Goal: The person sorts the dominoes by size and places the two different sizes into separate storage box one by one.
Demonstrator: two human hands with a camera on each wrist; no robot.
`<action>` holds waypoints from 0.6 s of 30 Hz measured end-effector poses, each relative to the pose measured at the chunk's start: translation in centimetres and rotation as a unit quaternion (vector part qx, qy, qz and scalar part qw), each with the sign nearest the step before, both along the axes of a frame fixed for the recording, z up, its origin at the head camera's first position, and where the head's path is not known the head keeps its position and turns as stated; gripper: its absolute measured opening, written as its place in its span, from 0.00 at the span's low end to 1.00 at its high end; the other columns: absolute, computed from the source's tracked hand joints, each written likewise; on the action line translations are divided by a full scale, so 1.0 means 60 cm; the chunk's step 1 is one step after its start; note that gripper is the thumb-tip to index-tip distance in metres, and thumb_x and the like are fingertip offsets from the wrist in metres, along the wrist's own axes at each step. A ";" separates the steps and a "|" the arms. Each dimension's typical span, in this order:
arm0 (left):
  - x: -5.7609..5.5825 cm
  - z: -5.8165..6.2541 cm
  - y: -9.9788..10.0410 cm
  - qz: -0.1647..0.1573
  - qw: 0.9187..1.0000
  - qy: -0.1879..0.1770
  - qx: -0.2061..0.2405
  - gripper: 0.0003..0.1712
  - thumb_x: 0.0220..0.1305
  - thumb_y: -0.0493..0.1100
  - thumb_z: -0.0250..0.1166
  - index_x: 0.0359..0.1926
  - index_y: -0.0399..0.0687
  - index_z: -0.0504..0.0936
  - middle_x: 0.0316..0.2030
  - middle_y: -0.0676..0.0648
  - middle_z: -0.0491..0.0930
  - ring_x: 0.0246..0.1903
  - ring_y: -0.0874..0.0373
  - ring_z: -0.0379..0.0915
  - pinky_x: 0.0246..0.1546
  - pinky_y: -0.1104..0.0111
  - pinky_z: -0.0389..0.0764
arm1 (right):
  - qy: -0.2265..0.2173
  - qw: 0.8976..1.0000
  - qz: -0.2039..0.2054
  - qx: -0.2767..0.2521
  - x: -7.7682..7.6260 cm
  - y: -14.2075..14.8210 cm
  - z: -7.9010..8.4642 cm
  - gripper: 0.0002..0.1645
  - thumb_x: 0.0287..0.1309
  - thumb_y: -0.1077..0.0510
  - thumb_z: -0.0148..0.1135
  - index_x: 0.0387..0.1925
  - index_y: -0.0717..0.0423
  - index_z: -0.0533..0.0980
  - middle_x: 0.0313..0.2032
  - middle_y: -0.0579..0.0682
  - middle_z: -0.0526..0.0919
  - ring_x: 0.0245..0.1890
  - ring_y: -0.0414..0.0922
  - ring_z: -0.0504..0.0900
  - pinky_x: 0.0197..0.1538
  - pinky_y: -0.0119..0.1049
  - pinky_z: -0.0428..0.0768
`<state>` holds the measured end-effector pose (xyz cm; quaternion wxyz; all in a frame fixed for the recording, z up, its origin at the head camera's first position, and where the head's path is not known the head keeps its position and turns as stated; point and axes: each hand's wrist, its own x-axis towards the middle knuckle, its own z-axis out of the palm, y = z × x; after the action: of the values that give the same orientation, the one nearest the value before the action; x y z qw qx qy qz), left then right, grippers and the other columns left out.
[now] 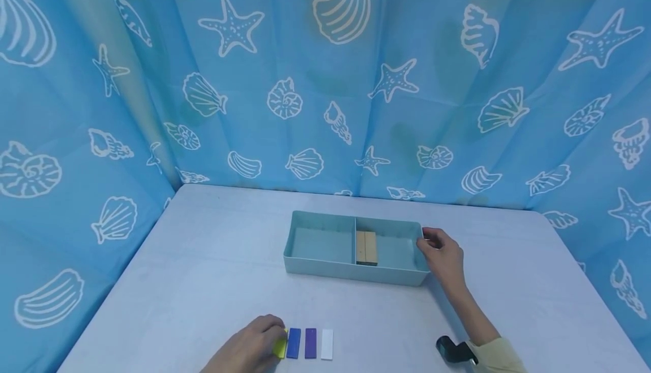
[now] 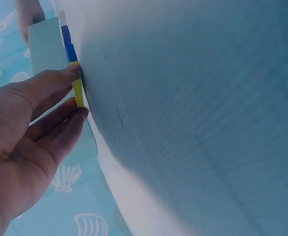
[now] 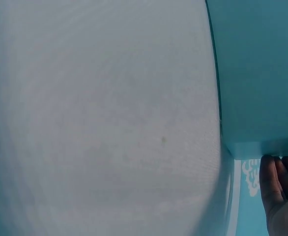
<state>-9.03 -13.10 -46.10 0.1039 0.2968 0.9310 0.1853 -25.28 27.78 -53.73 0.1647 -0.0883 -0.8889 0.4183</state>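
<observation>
My left hand (image 1: 249,345) pinches a flat yellow block (image 2: 77,88) by its two ends, thumb at one and fingertips at the other. That block is at the left end of a row on the table, beside a blue block (image 1: 293,343), a purple block (image 1: 311,343) and a white block (image 1: 327,344). Farther back stands a pale teal two-compartment box (image 1: 356,272). My right hand (image 1: 443,257) holds the box's right end at the rim; in the right wrist view its fingertips touch the outer end wall. Two plain wooden blocks (image 1: 366,247) stand against the divider in the right compartment.
White cloth covers the table (image 1: 203,260). A blue curtain (image 1: 325,107) with shell and starfish prints surrounds its back and sides. A black wrist device (image 1: 455,351) is strapped near the right sleeve (image 1: 500,356).
</observation>
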 end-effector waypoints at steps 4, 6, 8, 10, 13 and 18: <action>-0.002 0.003 -0.002 -0.001 1.000 -0.007 0.006 0.14 0.50 0.44 0.71 0.40 0.47 0.82 0.41 0.55 0.76 0.42 0.62 0.74 0.42 0.71 0.78 | -0.013 0.999 0.014 -0.027 0.018 -0.015 0.038 0.22 0.59 0.50 0.56 0.53 0.56 0.74 0.47 0.55 0.79 0.44 0.49 0.77 0.45 0.43 0.78; -0.003 0.004 -0.003 -0.002 1.000 -0.003 0.009 0.14 0.50 0.44 0.71 0.39 0.46 0.82 0.40 0.54 0.76 0.41 0.63 0.74 0.40 0.71 0.78 | -0.017 0.999 0.017 -0.039 0.028 -0.023 0.055 0.23 0.58 0.52 0.56 0.53 0.58 0.73 0.48 0.57 0.78 0.45 0.51 0.77 0.46 0.45 0.77; -0.003 0.006 -0.004 -0.004 1.000 0.002 0.008 0.14 0.50 0.44 0.70 0.39 0.46 0.82 0.40 0.54 0.76 0.40 0.63 0.74 0.39 0.72 0.78 | -0.016 0.999 0.012 -0.037 0.031 -0.026 0.060 0.23 0.58 0.52 0.56 0.53 0.58 0.73 0.48 0.56 0.79 0.45 0.51 0.77 0.47 0.48 0.77; -0.003 0.008 -0.006 -0.007 1.000 0.009 0.011 0.14 0.50 0.44 0.70 0.39 0.46 0.82 0.39 0.54 0.77 0.39 0.63 0.74 0.38 0.72 0.78 | -0.007 1.000 0.008 -0.018 0.021 -0.018 0.040 0.23 0.58 0.50 0.56 0.53 0.55 0.74 0.47 0.54 0.79 0.44 0.49 0.77 0.45 0.46 0.77; -0.004 0.016 -0.009 -0.006 1.000 0.004 0.016 0.14 0.50 0.45 0.70 0.39 0.46 0.82 0.40 0.54 0.77 0.39 0.63 0.75 0.38 0.71 0.79 | -0.001 1.000 0.006 -0.005 0.003 -0.003 0.005 0.23 0.60 0.48 0.55 0.53 0.53 0.74 0.48 0.52 0.79 0.44 0.48 0.77 0.45 0.46 0.77; -0.012 0.033 -0.002 0.015 0.999 -0.028 0.027 0.12 0.52 0.46 0.70 0.39 0.51 0.81 0.43 0.55 0.76 0.40 0.64 0.75 0.41 0.70 0.79 | -0.001 1.000 0.008 -0.023 0.004 -0.004 0.006 0.22 0.60 0.48 0.55 0.53 0.53 0.74 0.48 0.52 0.79 0.45 0.48 0.77 0.47 0.47 0.77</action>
<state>-9.75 -13.24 -44.13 0.1193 0.2805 0.9267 0.2199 -25.02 27.54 -53.39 0.1579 -0.0853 -0.8798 0.4402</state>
